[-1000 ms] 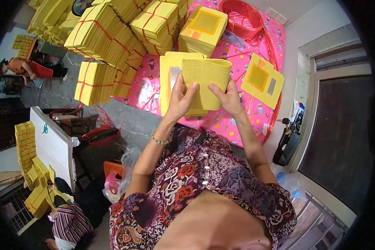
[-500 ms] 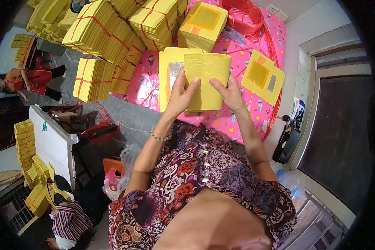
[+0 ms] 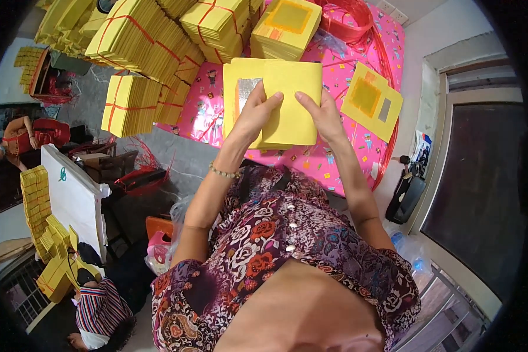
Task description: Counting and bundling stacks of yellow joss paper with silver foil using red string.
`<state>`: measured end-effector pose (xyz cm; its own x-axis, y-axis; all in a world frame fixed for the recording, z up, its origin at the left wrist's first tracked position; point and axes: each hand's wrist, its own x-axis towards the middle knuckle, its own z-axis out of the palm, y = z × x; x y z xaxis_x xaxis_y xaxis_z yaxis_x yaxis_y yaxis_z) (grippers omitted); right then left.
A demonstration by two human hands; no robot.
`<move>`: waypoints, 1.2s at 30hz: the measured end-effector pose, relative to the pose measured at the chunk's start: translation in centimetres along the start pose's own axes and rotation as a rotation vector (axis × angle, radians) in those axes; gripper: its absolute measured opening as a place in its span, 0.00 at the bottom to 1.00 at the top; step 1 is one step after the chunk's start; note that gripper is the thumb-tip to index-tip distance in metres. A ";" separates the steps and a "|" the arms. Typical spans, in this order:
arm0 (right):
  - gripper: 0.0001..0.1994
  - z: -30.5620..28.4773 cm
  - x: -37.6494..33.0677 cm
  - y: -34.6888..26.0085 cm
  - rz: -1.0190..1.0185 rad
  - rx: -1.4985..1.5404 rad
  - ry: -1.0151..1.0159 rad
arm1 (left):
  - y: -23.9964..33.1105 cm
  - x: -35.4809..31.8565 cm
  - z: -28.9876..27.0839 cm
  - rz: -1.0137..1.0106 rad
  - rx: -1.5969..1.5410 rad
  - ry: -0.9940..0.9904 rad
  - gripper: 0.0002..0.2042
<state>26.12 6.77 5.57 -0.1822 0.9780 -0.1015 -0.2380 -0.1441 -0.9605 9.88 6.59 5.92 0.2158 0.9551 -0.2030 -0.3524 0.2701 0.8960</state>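
Holding a yellow paper sheet [image 3: 292, 102] just above the middle of the frame, I have both hands clamped on it. My left hand [image 3: 255, 114] grips its left edge, thumb on top near the upper part, fingers curled behind. My right hand [image 3: 321, 114] pinches the right side, index finger stretched across the face toward the centre. The sheet sits over a flat stack of yellow paper [image 3: 240, 97], whose top sheet shows a silver foil square [image 3: 246, 89] just left of my left thumb. Whether the held sheet touches the stack below I cannot tell.

All of this lies on a pink patterned cloth [image 3: 205, 114] that fills the upper middle of the frame. To the right, 1 loose sheet with an orange square and a small silver patch [image 3: 372, 101] lies apart from my hands. At the top centre stands a thick pile with an orange-printed top [image 3: 287, 26]. Bundles tied with red string [image 3: 132, 105] crowd the upper left, and red plastic string [image 3: 349, 17] coils at the top right. A beaded bracelet [image 3: 224, 172] circles my left wrist.
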 end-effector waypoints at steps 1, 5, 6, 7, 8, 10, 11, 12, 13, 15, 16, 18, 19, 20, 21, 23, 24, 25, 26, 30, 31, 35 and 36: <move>0.15 -0.1 0.3 0.2 0.001 0.001 0.002 | -0.1 0.4 -0.2 -0.003 0.000 -0.001 0.18; 0.16 -0.8 1.5 1.2 0.129 0.074 0.022 | -0.4 1.7 -0.7 -0.104 -0.011 -0.006 0.17; 0.17 -1.0 1.7 1.4 0.172 0.115 0.014 | -0.4 2.0 -0.7 -0.148 -0.003 -0.001 0.17; 0.17 -1.2 1.8 1.7 0.173 0.116 0.015 | -0.6 2.2 -0.8 -0.149 -0.003 0.000 0.17; 0.17 -1.3 2.0 1.9 0.192 0.136 0.021 | -0.8 2.4 -1.0 -0.173 -0.010 -0.002 0.17; 0.17 -1.6 2.1 2.1 0.212 0.156 0.029 | -1.2 2.8 -1.1 -0.198 -0.017 -0.003 0.17; 0.17 -1.7 2.1 2.1 0.225 0.151 0.027 | -1.3 3.0 -1.2 -0.207 -0.015 -0.012 0.17; 0.17 -1.9 2.1 2.1 0.239 0.146 0.024 | -1.5 3.0 -1.3 -0.216 -0.013 -0.020 0.17; 0.17 -2.0 2.0 2.2 0.239 0.148 0.028 | -1.5 3.0 -1.2 -0.219 -0.012 -0.023 0.17; 0.17 -2.1 2.0 2.2 0.260 0.130 0.034 | -1.4 3.0 -1.0 -0.237 0.000 -0.025 0.17; 0.17 -2.2 2.0 2.2 0.262 0.132 0.036 | -1.5 3.1 -0.9 -0.240 0.000 -0.026 0.17; 0.17 -2.3 1.9 2.3 0.245 0.119 0.044 | -1.8 3.1 -0.7 -0.193 0.018 -0.013 0.17; 0.17 -2.4 1.9 2.2 0.244 0.117 0.049 | -1.9 3.2 -0.6 -0.194 0.017 -0.018 0.17; 0.18 -2.5 2.0 2.1 0.272 0.122 0.053 | -2.0 3.4 -0.6 -0.211 0.019 -0.009 0.17; 0.18 -2.6 2.0 2.0 0.300 0.126 0.058 | -2.0 3.6 -0.5 -0.228 0.020 0.000 0.17; 0.18 -2.7 2.2 2.0 0.321 0.134 0.062 | -2.3 3.9 -0.6 -0.242 0.033 0.013 0.17; 0.18 -2.8 2.3 2.0 0.338 0.140 0.066 | -2.5 4.0 -0.6 -0.253 0.046 0.024 0.17; 0.18 -2.9 2.4 2.2 0.339 0.140 0.067 | -2.7 4.2 -0.8 -0.254 0.046 0.024 0.17; 0.19 -3.0 2.5 2.4 0.333 0.133 0.064 | -2.9 4.4 -1.0 -0.261 0.047 0.026 0.18; 0.19 -2.8 2.5 2.6 0.311 0.126 0.067 | -3.3 4.6 -1.0 -0.251 0.112 0.079 0.18; 0.19 -2.8 2.5 2.7 0.312 0.126 0.068 | -3.2 4.5 -0.9 -0.252 0.111 0.078 0.18; 0.18 -2.8 2.5 2.6 0.292 0.127 0.062 | -2.7 4.3 -0.6 -0.203 0.141 0.073 0.17; 0.18 -2.8 2.5 2.5 0.287 0.138 0.053 | -2.5 4.2 -0.4 -0.182 0.142 0.068 0.17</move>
<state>27.78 9.26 2.21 -0.2111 0.9005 -0.3801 -0.3116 -0.4305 -0.8471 11.28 9.99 2.66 0.2005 0.8997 -0.3878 -0.1804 0.4230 0.8880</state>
